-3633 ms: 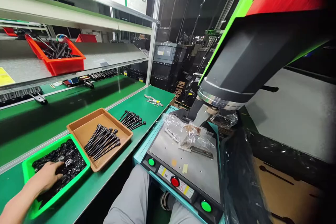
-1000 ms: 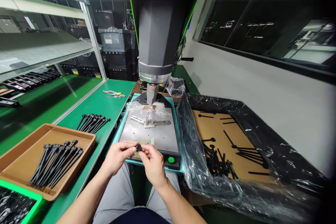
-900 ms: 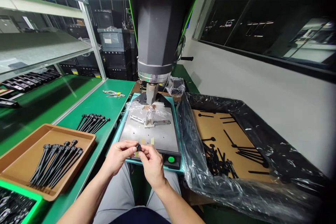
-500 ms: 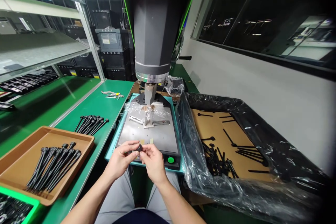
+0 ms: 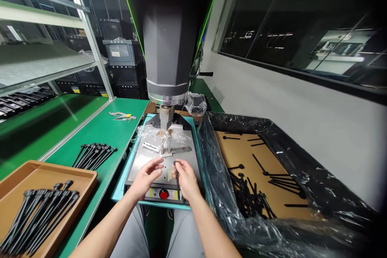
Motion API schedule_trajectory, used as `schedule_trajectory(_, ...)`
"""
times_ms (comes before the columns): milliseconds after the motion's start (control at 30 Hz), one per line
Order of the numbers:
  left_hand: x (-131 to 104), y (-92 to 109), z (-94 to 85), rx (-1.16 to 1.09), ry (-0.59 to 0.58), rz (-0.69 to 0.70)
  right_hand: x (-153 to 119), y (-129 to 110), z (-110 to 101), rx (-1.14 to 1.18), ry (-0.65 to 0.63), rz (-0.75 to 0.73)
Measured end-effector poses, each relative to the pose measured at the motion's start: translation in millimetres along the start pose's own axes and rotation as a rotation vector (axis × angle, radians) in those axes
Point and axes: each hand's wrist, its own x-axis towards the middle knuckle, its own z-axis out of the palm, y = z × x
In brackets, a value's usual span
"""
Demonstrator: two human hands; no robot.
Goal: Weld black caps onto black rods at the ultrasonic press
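Note:
My right hand (image 5: pixel 187 179) is closed around a black rod with a round head (image 5: pixel 177 185); the rod points downward below the fingers. Fingers spread and holding nothing, my left hand (image 5: pixel 148 177) hovers just to its left. Both hands are over the front of a press machine's metal base plate (image 5: pixel 137 175). Behind them, a small metal fixture (image 5: pixel 166 149) stands on the plate beneath the machine's tool tip (image 5: pixel 166 117). Between my forearms, a red button (image 5: pixel 163 194) shows on the front panel.
A brown tray (image 5: pixel 87 175) of black headed rods stands left, with another bundle of rods (image 5: pixel 93 156) on the green bench behind it. Pliers (image 5: pixel 122 116) lie farther back. At right, a plastic-lined box (image 5: pixel 208 161) contains scattered black rods on cardboard. The machine head (image 5: pixel 166 44) hangs above.
My hands have separated: the left has let go of the black rod, and the right now holds it alone, farther right. The red button has come into sight. The view has shifted slightly.

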Motion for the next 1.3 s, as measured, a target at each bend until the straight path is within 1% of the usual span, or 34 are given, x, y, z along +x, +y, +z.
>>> schedule_trajectory(33,8.1,-0.7,3.1,-0.080,-0.022,-0.019,8.9,-1.0,-3.4,0.016,0.036,0.003)
schedule_trajectory(100,23.9,-1.6,9.9,-0.208,-0.057,-0.031,22.8,-2.6,-7.5,0.048,0.056,0.036)
schedule_trajectory(200,42.2,-1.1,19.5,-0.312,-0.045,-0.020,36.2,-3.4,-6.7,0.052,0.001,0.103)
schedule_trajectory(267,48.4,0.0,22.7,-0.339,-0.015,-0.003,43.5,-3.6,-2.6,-0.015,-0.063,0.098)
schedule_trajectory(333,49.9,1.3,22.4,-0.328,0.006,0.031,51.8,-3.9,2.9,-0.131,-0.104,0.012)
schedule_trajectory(467,47.3,3.0,14.5,-0.275,0.012,0.087,71.6,-5.8,14.1,-0.337,-0.087,-0.205)
schedule_trajectory(600,48.1,4.3,7.7,-0.232,0.021,0.088,87.4,-11.9,22.9,-0.454,-0.062,-0.322)
schedule_trajectory(700,50.4,4.3,6.0,-0.215,0.002,0.078,92.4,-18.7,28.8,-0.541,-0.024,-0.360)
schedule_trajectory(767,51.3,4.5,5.4,-0.213,0.006,0.087,94.1,-22.2,32.4,-0.562,-0.002,-0.370)
schedule_trajectory(867,51.1,6.7,4.7,-0.209,0.015,0.098,99.1,-24.8,36.1,-0.504,-0.005,-0.418)
schedule_trajectory(1033,50.2,13.0,5.2,-0.183,0.020,0.091,119.1,-27.2,41.1,-0.505,-0.029,-0.585)
schedule_trajectory(1100,51.1,13.9,5.2,-0.181,0.019,0.088,127.9,-29.5,44.9,-0.466,-0.032,-0.563)
schedule_trajectory(1200,53.2,12.8,3.8,-0.179,0.013,0.089,136.8,-35.6,49.7,-0.420,-0.050,-0.410)
schedule_trajectory(1300,54.7,11.0,1.7,-0.178,0.012,0.083,139.2,-44.2,48.5,-0.425,-0.131,-0.302)
